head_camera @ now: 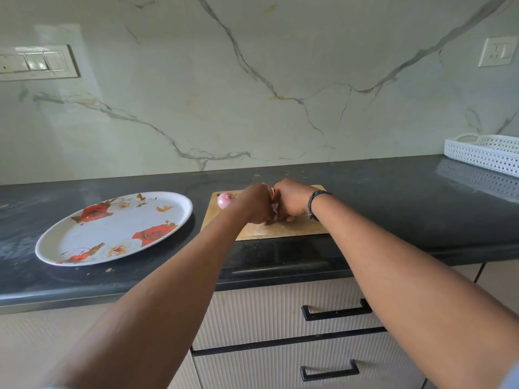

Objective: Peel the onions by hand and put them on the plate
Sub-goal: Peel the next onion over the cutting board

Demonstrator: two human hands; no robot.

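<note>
My left hand [256, 203] and my right hand [292, 200] meet over the wooden cutting board [283, 231], both curled around an onion [273, 206] of which only a pale sliver shows between them. A second onion [225, 199], pink and whole, lies on the board's far left corner, just left of my left hand. The white oval plate [67, 242] with red rose prints sits on the counter to the left of the board and holds no onions.
The dark stone counter [393, 209] runs along a marble-look wall. A white perforated tray [483, 153] stands at the far right. Drawers with black handles [335, 313] are below the counter. A small scrap [109, 270] lies near the plate's front rim.
</note>
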